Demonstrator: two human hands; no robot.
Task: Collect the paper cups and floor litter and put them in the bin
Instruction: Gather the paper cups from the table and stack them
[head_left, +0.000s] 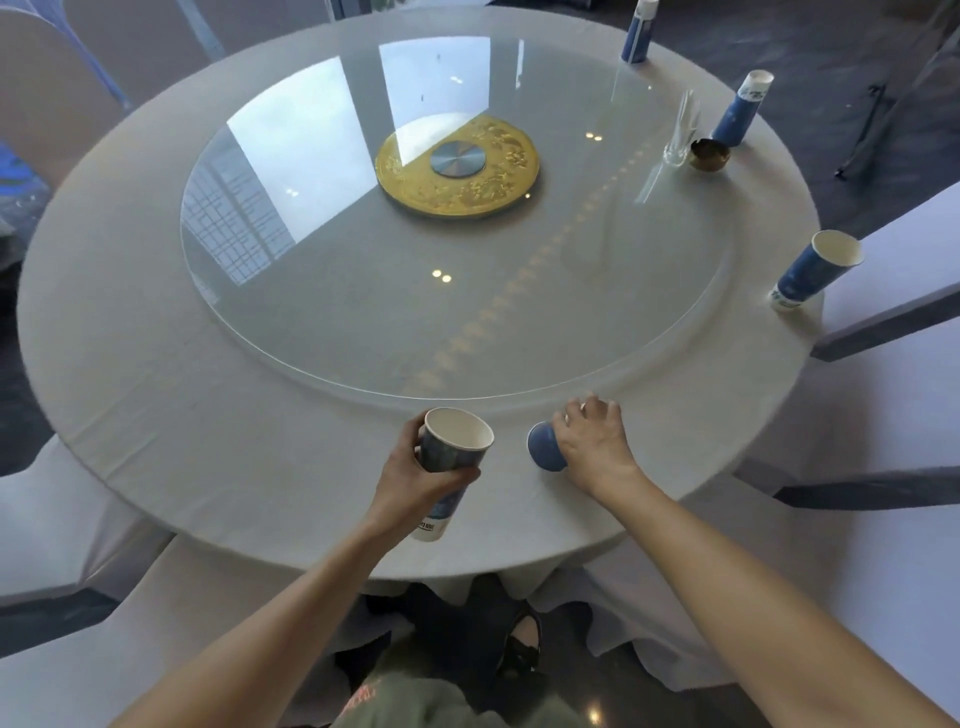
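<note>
My left hand (410, 480) is shut on a stack of blue paper cups (451, 457), mouth up, above the near edge of the round table (208, 415). My right hand (592, 441) closes over a blue cup (544, 447) that lies on its side on the tablecloth, its base facing left. Three more blue cups stand along the right rim: one upright (815, 273), one upside down (740, 109), and one at the far edge (638, 34).
A glass turntable (363, 291) with a gold centre disc (460, 166) covers the middle of the table. A small brass bowl (709, 154) and a clear holder with toothpicks (681, 135) sit at the right rim. White-covered chairs (893, 291) surround the table.
</note>
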